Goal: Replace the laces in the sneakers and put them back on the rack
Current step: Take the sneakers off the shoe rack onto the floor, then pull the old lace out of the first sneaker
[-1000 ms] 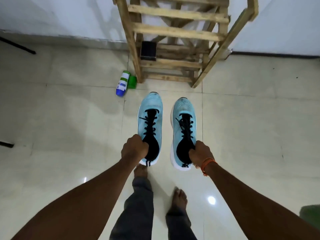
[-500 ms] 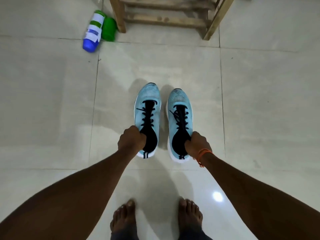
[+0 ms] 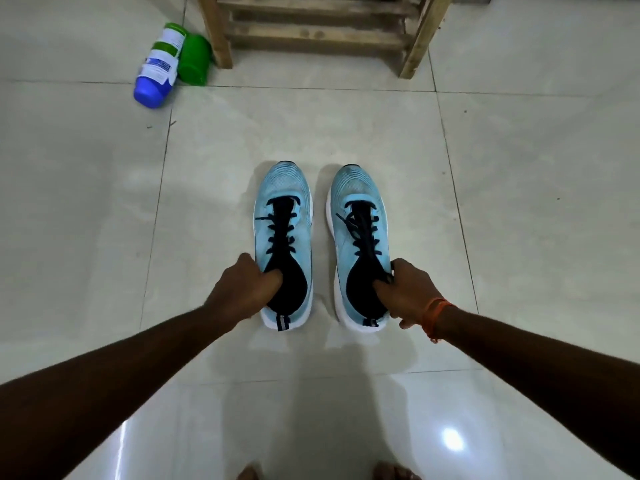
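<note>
Two light-blue sneakers with black laces and white soles stand side by side on the tiled floor, toes pointing away from me. My left hand (image 3: pixel 244 289) grips the collar of the left sneaker (image 3: pixel 285 216), fingers hooked inside its opening. My right hand (image 3: pixel 407 294), with an orange thread at the wrist, grips the collar of the right sneaker (image 3: pixel 360 223) the same way. The wooden rack (image 3: pixel 311 32) stands at the top of the view, beyond the shoes; only its lowest slats and legs show.
A bottle with a blue cap and white-green label (image 3: pixel 157 69) lies on the floor beside a green container (image 3: pixel 194 60), just left of the rack's left leg. Pale glossy tiles surround the shoes. My bare toes (image 3: pixel 394 472) show at the bottom edge.
The sneakers came down from in front of the rack and now rest on the floor nearer to me. The view tilted down, so less of the rack shows. Both hands kept their grip.
</note>
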